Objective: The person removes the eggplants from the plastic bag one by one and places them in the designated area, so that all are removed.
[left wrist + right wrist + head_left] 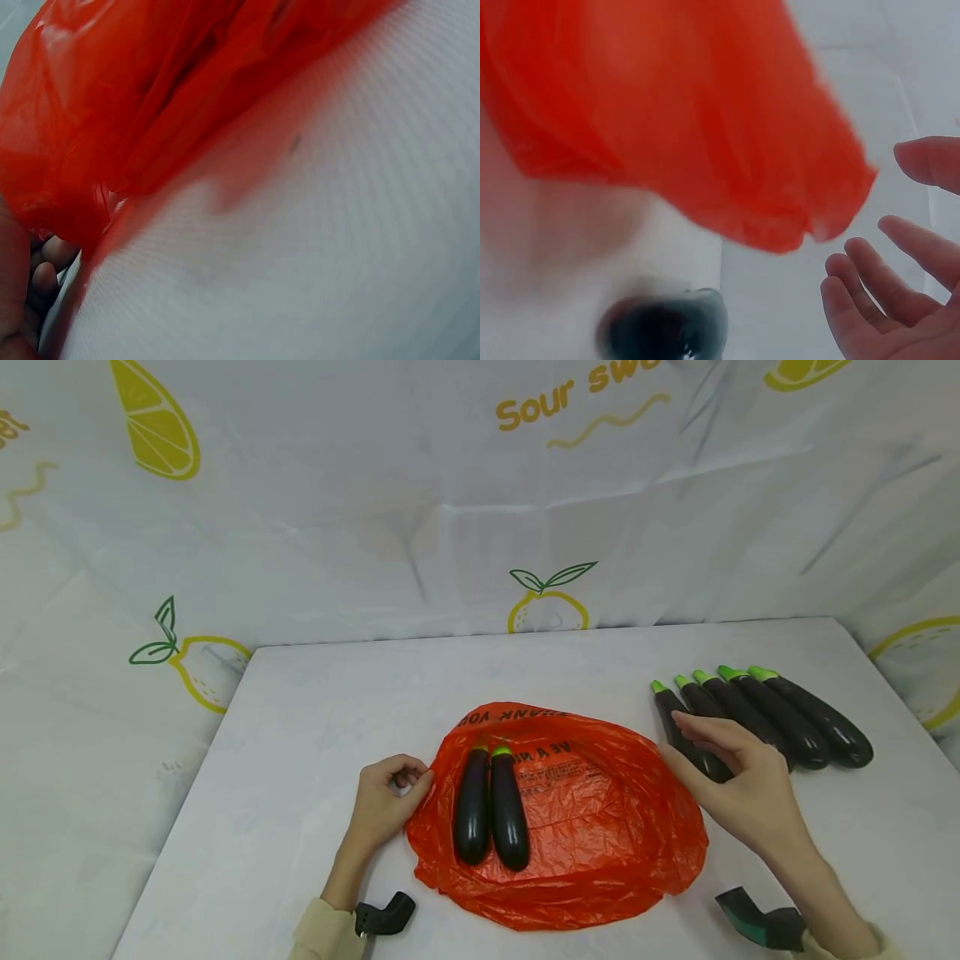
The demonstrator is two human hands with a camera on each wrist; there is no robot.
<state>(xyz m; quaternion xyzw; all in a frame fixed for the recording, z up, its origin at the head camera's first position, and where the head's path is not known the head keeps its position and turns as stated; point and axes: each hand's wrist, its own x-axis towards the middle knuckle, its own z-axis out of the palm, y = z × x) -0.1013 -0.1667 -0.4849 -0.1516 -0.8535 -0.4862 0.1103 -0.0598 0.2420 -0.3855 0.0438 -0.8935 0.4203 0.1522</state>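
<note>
A red plastic bag (600, 835) with black print lies spread on the table, its mouth facing up. Two dark eggplants (472, 810) with green stem ends lie side by side in its left half. My left hand (386, 797) pinches the bag's left edge between thumb and curled fingers; in the left wrist view the fingers (45, 279) are partly hidden by the red plastic. Between the bag's right rim and the loose eggplants (817, 718), my right hand (742, 777) is raised with thumb and fingers apart, holding nothing. It partly covers the nearest eggplant (670, 714) in the head view.
Several loose eggplants lie in a slanted row at the table's right, stem ends pointing away. The white table (300, 710) ends at a hanging sheet (337, 527) with lemon prints. Black wrist devices (386, 914) sit on both wrists.
</note>
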